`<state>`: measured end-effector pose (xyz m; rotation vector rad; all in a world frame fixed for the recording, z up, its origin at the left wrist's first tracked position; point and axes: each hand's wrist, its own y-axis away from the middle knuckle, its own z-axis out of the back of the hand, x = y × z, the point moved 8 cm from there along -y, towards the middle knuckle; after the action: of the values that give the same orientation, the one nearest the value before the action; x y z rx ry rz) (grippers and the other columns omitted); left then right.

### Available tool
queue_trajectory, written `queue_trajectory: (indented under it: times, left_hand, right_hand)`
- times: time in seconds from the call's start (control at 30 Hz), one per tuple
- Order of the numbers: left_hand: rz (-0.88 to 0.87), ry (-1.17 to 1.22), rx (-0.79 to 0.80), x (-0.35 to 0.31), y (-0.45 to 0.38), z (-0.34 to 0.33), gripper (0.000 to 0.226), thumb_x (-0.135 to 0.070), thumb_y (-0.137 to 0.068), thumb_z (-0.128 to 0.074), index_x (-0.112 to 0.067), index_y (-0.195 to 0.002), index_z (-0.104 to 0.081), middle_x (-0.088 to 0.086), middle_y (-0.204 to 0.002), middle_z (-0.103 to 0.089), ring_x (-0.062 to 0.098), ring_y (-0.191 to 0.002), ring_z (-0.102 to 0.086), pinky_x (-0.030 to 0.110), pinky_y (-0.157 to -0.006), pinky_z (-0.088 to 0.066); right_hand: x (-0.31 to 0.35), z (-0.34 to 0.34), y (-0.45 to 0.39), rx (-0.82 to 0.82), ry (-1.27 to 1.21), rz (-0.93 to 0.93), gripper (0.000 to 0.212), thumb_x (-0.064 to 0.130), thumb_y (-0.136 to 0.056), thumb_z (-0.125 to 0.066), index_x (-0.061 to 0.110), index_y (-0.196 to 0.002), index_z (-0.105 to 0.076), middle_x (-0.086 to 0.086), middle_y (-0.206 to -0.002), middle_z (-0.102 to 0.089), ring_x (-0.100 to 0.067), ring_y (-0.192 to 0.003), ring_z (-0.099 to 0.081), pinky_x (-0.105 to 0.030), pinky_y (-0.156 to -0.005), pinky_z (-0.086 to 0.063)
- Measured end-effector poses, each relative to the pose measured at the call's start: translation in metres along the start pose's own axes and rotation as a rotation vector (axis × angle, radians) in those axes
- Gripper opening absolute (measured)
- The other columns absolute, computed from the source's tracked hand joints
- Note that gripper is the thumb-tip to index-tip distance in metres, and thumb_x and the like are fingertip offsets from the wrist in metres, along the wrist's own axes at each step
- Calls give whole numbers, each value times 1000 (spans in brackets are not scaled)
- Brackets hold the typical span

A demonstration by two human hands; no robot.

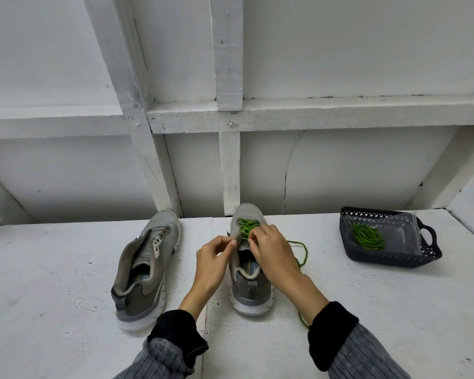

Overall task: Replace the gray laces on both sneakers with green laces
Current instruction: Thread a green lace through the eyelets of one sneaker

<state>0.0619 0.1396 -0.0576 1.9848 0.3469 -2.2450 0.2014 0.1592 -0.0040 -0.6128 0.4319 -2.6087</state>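
A person's two forearms are showing from the bottom edge. Each arm is wearing a gray ribbed knit sleeve over a black inner cuff that is ending at the wrist. The left hand and right hand are wearing nothing.

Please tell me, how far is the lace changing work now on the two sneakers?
Done: the left sneaker shows no lace, so its gray one seems removed.

In hand: the right sneaker has green lace through its front eyelets; the left hand and right hand work there.

Left: finish this lacing, then lace the left sneaker with the green lace in the basket.
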Motion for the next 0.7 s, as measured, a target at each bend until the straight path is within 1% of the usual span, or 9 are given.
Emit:
queue_trajectory:
  times: [0.07, 0.13, 0.2, 0.27, 0.47, 0.6, 0.7]
  left_hand:
    - [30, 23, 24, 6, -3, 2, 6, -18, -89, -68, -17, -87, -74, -3, -82, -74, 6, -79, -66, 27, -78, -53]
    - [60, 63, 43, 10, -5, 3, 6, -16, -89, -67, -14, -87, -73, 0, -83, -74, 8, -79, -65, 29, -78, -51]
    - [95, 125, 56, 14, -7, 3, 5, -11, -89, -67, -8, -88, -71, 5, -84, -73, 11, -79, -65, 31, -78, -52]
    - [118, 152, 72, 16, -7, 2, 6, -9, -88, -66, -5, -90, -70, 5, -83, -73, 9, -76, -64, 29, -75, -51]
    - [144, 180, 71, 20, -9, 1, 5, -8, -88, -67, -5, -90, -70, 4, -83, -73, 3, -71, -62, 20, -69, -50]
    - [155, 188, 72, 20, -10, 1, 4, -7, -87, -68, -5, -90, -70, 0, -78, -72, -1, -65, -60, 16, -65, -48]
    - [154, 178, 73, 19, -10, 0, 4, -8, -86, -69, -8, -89, -72, 2, -81, -74, 2, -70, -62, 16, -66, -49]
  right_hand:
    - [4, 0, -1, -15, 40, 22, 14, 19, -93, -56, 10, -100, -65, -5, -100, -63, -24, -95, -55, -34, -80, -46]
    - [6, 0, -1, -37, 80, 36, 7, 17, -86, -65, 11, -90, -66, -5, -90, -64, -24, -86, -58, -36, -72, -49]
    - [6, 0, -2, -52, 82, 52, 9, 16, -79, -73, 13, -83, -67, -3, -82, -64, -22, -78, -60, -33, -66, -51]
    - [7, -1, -4, -49, 82, 84, 13, 16, -73, -78, 13, -79, -67, -2, -77, -64, -22, -74, -60, -30, -64, -50]
    - [7, -6, -5, -35, 57, 97, 12, 18, -73, -77, 15, -77, -66, -1, -76, -64, -23, -74, -61, -30, -64, -49]
    - [5, -6, -4, -50, 10, 81, 5, 20, -82, -68, 16, -81, -66, 1, -81, -65, -21, -80, -59, -33, -70, -46]
    - [4, -7, -3, -59, 11, 71, 5, 22, -83, -66, 17, -81, -65, 3, -80, -66, -22, -80, -59, -33, -69, -46]
